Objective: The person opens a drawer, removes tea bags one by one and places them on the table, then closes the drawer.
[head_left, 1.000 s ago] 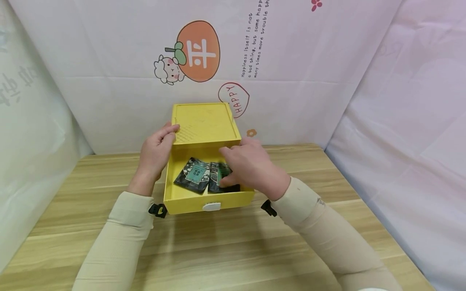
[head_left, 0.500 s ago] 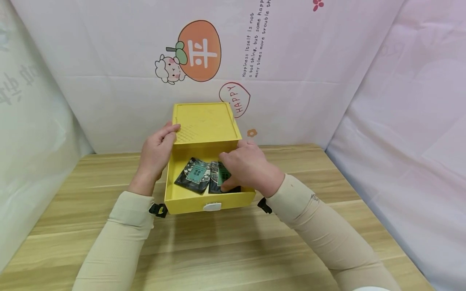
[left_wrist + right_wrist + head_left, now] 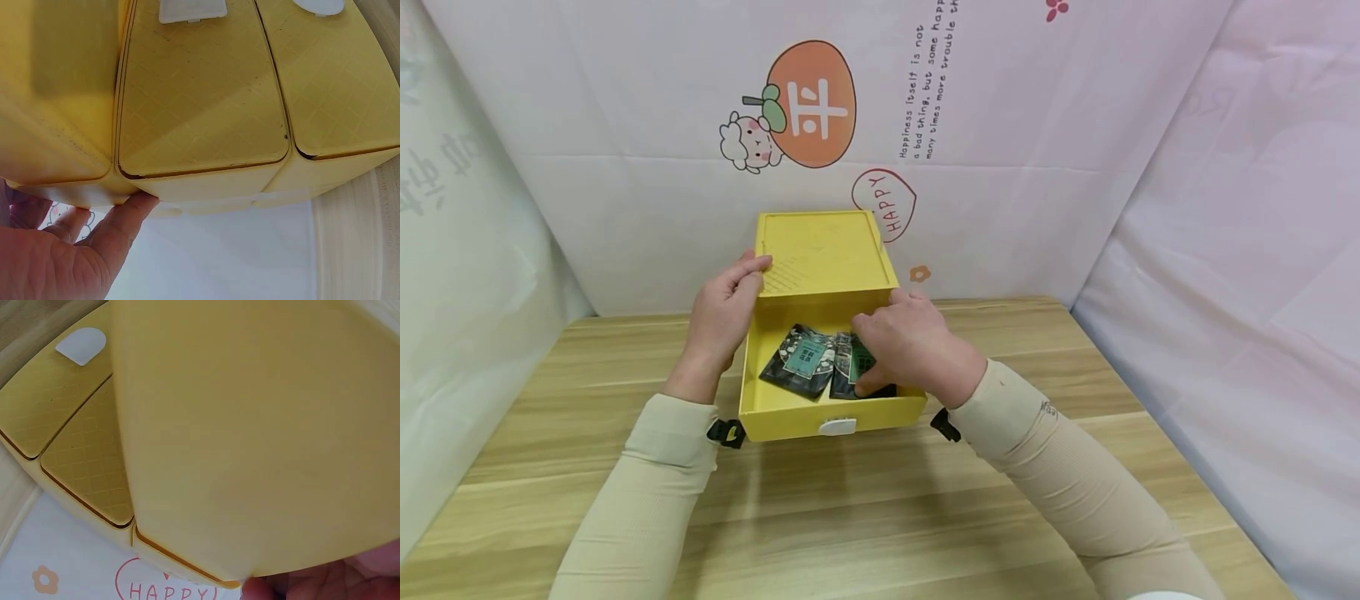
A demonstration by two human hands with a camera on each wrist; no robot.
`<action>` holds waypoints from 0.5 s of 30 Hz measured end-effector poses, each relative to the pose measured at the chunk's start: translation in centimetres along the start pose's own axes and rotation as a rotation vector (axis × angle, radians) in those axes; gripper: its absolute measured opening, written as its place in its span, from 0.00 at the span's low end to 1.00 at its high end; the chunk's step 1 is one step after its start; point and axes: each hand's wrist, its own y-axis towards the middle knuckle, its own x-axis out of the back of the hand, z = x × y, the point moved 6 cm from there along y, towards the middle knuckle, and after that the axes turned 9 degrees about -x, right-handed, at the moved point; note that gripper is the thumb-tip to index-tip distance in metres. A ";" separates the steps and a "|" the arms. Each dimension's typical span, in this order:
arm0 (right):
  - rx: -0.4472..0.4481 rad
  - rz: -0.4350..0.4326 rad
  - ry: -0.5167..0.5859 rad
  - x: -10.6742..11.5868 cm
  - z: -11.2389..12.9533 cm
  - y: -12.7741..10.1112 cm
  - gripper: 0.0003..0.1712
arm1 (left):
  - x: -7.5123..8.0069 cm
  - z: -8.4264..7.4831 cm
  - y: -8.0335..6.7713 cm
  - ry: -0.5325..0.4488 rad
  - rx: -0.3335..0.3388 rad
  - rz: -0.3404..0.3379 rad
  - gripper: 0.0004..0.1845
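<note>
A yellow drawer cabinet [image 3: 820, 250] stands on the table with its top drawer [image 3: 790, 423] pulled out. Two flat black packets with green labels lie in that drawer, the left packet [image 3: 805, 358] uncovered and the right packet [image 3: 842, 379] partly hidden under a hand. My left hand [image 3: 718, 321] grips the cabinet's upper left edge, its fingers on top. My right hand [image 3: 913, 342] reaches over the drawer's right side, thumb and forefinger bent round the right packet; the other fingertips are hidden in the head view. In the right wrist view, fingers [image 3: 319, 584] show past the drawer wall.
Two lower drawers, the middle drawer [image 3: 206, 100] and the bottom drawer [image 3: 340, 81], stay closed, with white handles. A printed white cloth [image 3: 1000, 192] hangs close behind the cabinet. More white cloth borders the wooden table [image 3: 850, 517] on both sides.
My right hand has shifted slightly left, and its thumb has settled on the right packet. Over the last half second it stays still. The left hand and the cabinet keep their places.
</note>
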 end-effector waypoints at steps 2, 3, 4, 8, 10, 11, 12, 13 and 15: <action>0.001 -0.001 -0.010 0.0 0.0 0.0 0.38 | 0.0 0.0 0.0 -0.002 -0.001 0.001 0.25; 0.000 -0.002 -0.014 0.0 0.0 0.0 0.39 | 0.0 0.0 0.0 -0.004 -0.001 0.002 0.25; 0.001 -0.003 -0.017 -0.1 0.0 0.0 0.39 | 0.0 0.0 0.0 -0.007 -0.002 0.002 0.25; -0.003 -0.017 -0.029 0.0 0.0 0.0 0.39 | 0.0 -0.1 0.0 -0.009 -0.006 0.004 0.25; -0.006 -0.026 -0.029 0.0 -0.1 0.0 0.38 | 0.0 -0.1 0.0 -0.009 -0.005 0.005 0.25; -0.008 -0.029 -0.028 0.1 -0.1 -0.1 0.38 | 0.0 -0.1 0.0 -0.008 -0.005 0.006 0.25; -0.008 -0.032 -0.027 0.1 -0.1 -0.1 0.38 | 0.0 -0.1 -0.1 -0.006 -0.004 0.006 0.25; -0.009 -0.032 -0.024 0.1 -0.1 -0.1 0.38 | 0.0 -0.1 -0.1 -0.005 -0.003 0.006 0.25; -0.009 -0.035 -0.018 0.1 -0.1 -0.1 0.38 | 0.0 -0.1 -0.1 -0.002 -0.002 0.007 0.25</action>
